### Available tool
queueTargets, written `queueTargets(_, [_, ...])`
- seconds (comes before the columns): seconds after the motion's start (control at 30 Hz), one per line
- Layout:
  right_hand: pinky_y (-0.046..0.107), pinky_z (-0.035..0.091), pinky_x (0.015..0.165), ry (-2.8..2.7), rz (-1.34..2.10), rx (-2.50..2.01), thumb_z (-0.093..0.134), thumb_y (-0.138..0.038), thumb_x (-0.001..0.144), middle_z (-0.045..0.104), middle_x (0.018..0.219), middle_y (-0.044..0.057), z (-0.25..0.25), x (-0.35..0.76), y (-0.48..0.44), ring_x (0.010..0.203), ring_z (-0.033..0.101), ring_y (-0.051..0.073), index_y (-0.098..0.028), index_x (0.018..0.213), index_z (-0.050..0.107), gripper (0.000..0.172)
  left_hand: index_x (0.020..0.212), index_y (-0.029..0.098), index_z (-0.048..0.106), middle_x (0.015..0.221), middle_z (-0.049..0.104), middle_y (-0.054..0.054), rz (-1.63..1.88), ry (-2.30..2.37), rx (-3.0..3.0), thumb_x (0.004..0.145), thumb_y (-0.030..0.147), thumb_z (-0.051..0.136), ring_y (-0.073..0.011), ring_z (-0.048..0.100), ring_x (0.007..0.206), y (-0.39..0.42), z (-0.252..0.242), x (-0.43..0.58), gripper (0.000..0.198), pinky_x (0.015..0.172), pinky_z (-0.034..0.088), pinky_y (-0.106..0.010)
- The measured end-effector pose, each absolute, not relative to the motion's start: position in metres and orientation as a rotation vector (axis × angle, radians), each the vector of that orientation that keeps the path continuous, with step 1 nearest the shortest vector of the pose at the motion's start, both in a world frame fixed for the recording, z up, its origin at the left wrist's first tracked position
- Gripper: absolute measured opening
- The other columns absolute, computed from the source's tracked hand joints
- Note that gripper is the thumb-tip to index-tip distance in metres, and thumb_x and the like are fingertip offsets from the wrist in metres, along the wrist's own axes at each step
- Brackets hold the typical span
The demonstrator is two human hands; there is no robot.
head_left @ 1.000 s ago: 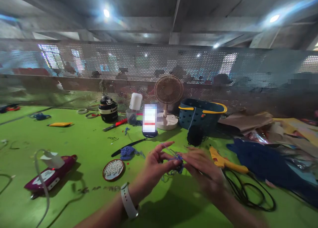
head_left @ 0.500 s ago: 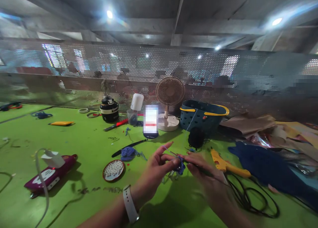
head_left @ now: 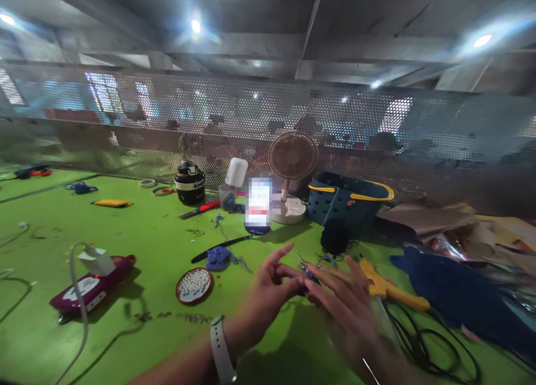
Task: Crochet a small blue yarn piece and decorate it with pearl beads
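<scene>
Between my two hands is a small piece of blue-violet crochet work [head_left: 310, 271], mostly hidden by fingers. My left hand [head_left: 268, 290], with a white watch strap on its wrist, pinches the piece between thumb and fingers, its index finger raised. My right hand [head_left: 345, 295] closes in from the other side, thumb and fingertips at the piece, other fingers stretched out. The thin metal tip of a crochet hook [head_left: 300, 257] sticks up beside the right fingertips; the rest is hidden by that hand. A blue yarn bundle [head_left: 218, 258] and a dish of pearl beads [head_left: 194, 285] lie left of my hands.
A yellow glue gun [head_left: 391, 289] with a coiled black cable and dark blue cloth [head_left: 452, 295] lie right. Behind are a black yarn ball [head_left: 334, 237], basket [head_left: 347, 203], fan [head_left: 293, 157] and phone [head_left: 258, 203]. A purple power strip [head_left: 90, 287] sits left.
The view has swung slightly left. My right hand has turned over the crochet work, its fingers now stretched over the piece, and the hook's shaft is more hidden.
</scene>
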State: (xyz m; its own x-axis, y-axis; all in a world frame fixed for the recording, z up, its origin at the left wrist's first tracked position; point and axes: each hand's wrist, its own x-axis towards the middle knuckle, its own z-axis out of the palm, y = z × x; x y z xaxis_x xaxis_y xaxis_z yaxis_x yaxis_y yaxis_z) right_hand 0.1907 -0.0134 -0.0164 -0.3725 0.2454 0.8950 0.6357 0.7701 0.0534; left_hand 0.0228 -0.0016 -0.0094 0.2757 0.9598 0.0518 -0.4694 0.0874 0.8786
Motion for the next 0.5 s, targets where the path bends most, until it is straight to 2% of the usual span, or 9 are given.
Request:
queueTargets(0.1, [0.043,0.033,0.109,-1.954,-0.502,-0.647,0.06,-0.017,0.09,0.076,0.101,0.007,-0.014,0.195,-0.012,0.091,0.069,0.018,-0.021,0.107,0.068,0.019,0.134,0.011,0.046,0.071,0.068,0.0,1.089,0.555,0.914,0.068,0.021,0.083,-0.0134,0.063,0.067,0.002,-0.01,0.02,0.077,0.073,0.047,-0.03])
queueTargets(0.27, [0.044,0.036,0.104,-1.959,-0.202,-0.6,0.063,-0.021,0.089,0.076,0.095,0.002,-0.011,0.206,-0.008,0.085,0.068,0.019,-0.024,0.105,0.069,0.017,0.136,0.01,0.045,0.069,0.068,-0.001,1.061,0.551,0.929,0.065,0.017,0.084,-0.0112,0.061,0.064,0.006,-0.002,0.011,0.081,0.067,0.044,-0.025])
queueTargets(0.5, [0.05,0.038,0.101,-1.892,0.012,-0.63,0.066,-0.024,0.086,0.076,0.093,0.0,-0.006,0.211,-0.006,0.082,0.068,0.021,-0.03,0.101,0.071,0.017,0.135,0.01,0.046,0.07,0.068,-0.001,1.117,0.576,0.957,0.067,0.017,0.083,-0.0114,0.062,0.067,0.007,0.007,0.007,0.078,0.073,0.047,-0.027])
